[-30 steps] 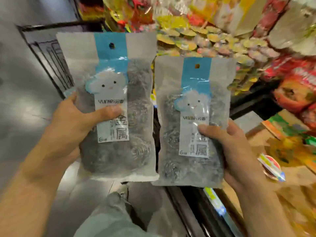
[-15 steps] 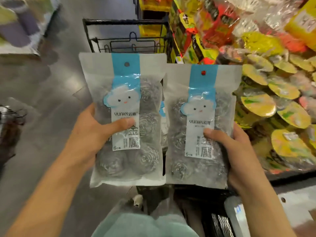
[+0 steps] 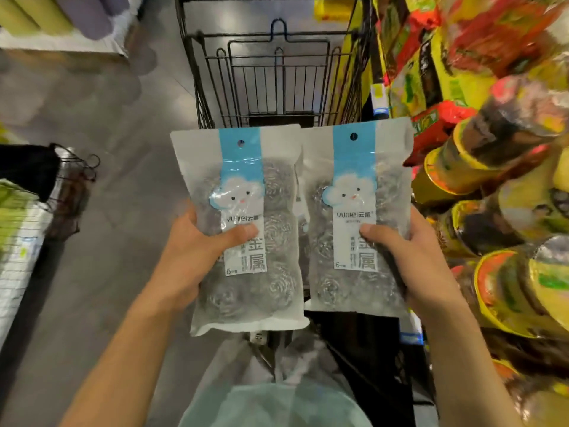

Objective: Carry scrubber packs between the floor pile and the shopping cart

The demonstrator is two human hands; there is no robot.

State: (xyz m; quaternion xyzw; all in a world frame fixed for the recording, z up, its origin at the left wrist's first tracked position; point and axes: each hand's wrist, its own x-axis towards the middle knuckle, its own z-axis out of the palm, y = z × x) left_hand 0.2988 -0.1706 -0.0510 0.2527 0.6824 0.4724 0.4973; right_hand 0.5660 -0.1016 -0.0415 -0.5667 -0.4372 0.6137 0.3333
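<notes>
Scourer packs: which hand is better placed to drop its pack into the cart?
Marginally the left. The left hand holds the left pack right below the open cart basket. The right hand holds the right pack nearer the cart's right side and the shelf goods.

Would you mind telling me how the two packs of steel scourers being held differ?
The left pack, gripped by the left hand, sits lower and tilts; the right pack, in the right hand, sits higher and straighter, its edge overlapping the left pack. Both share the blue cloud label.
</notes>
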